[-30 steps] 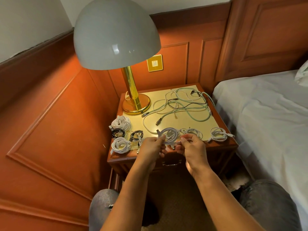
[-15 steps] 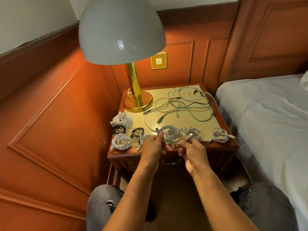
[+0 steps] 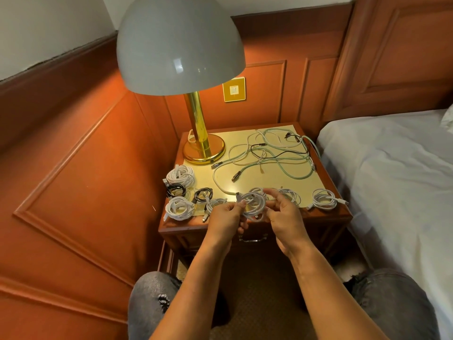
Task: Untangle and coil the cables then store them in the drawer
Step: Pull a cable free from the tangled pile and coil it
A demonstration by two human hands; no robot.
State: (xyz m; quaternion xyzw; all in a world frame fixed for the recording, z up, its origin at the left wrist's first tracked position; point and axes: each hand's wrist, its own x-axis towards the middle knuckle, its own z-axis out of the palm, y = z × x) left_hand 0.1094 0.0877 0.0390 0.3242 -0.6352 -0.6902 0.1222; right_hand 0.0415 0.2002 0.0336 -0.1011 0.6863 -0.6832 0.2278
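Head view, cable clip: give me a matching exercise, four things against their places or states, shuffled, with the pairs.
Things:
1. lamp
2. loose cables
3. white coil
4. drawer

Places or states:
A. held in both hands
B. closed, under the tabletop
C. back left of the nightstand
D. tangled, back right of the nightstand

Pairs: 1-C, 2-D, 3-A, 4-B

The left hand [image 3: 226,217] and right hand [image 3: 285,214] cover parts of the coiled white cable [image 3: 253,204] between them. The grey dome lampshade [image 3: 180,45] runs off the top edge, and the dark wooden drawer front [image 3: 255,238] sits mostly behind the wrists.
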